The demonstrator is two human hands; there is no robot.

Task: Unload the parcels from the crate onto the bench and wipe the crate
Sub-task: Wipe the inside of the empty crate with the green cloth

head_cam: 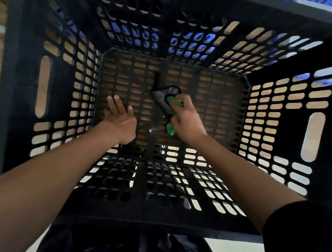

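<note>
Both hands inside black slotted crate [288,111]. Right hand [186,121] grips grey-green cloth [165,99], pressed on crate floor. Left hand [120,117] fingers spread, relaxed, holding nothing, near left wall.

head view | worn on head | faces straight down into black crate [19,87] | close, wide-angle

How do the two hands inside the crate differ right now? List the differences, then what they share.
1. The left hand holds nothing; the right hand grips a grey and green cloth.
2. The left hand's fingers are spread and nearly straight; the right hand's are curled round the cloth.
3. The left hand is near the crate's left wall; the right hand is near the middle of its floor.

Both are bare and reach deep into the crate.
</note>
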